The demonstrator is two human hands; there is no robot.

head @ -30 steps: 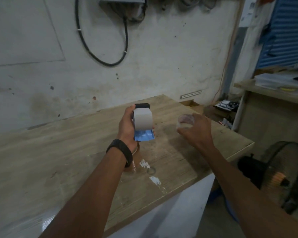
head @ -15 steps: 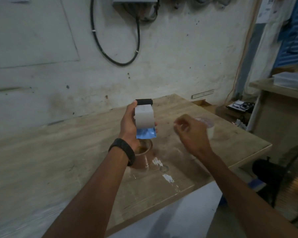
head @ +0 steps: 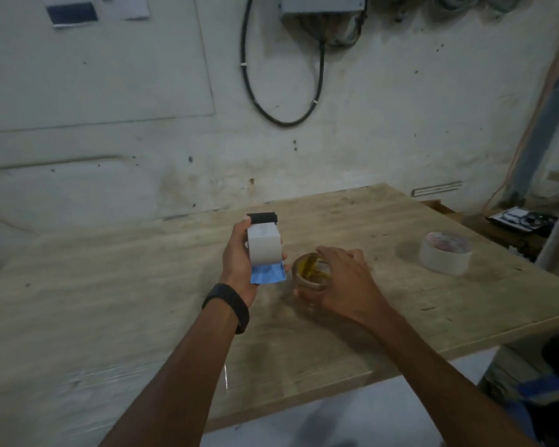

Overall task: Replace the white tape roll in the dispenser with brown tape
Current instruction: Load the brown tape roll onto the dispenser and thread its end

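My left hand (head: 238, 259) holds the tape dispenser (head: 264, 245) upright above the wooden table (head: 142, 301). The dispenser has a black roller on top, a white body and a blue plate at the bottom. My right hand (head: 342, 282) rests over the brown tape roll (head: 309, 274), which lies flat on the table just right of the dispenser; its fingers curl around the roll's rim. The white tape roll (head: 446, 251) lies flat on the table at the far right, apart from both hands.
A stained wall with a looped black cable (head: 281, 88) and a junction box stands behind the table. The table's right and front edges drop to the floor. Clutter (head: 523, 219) sits on a low surface past the right edge.
My right hand has let go of the white roll at the right and swung left onto the brown roll. The left hand keeps the dispenser in place.
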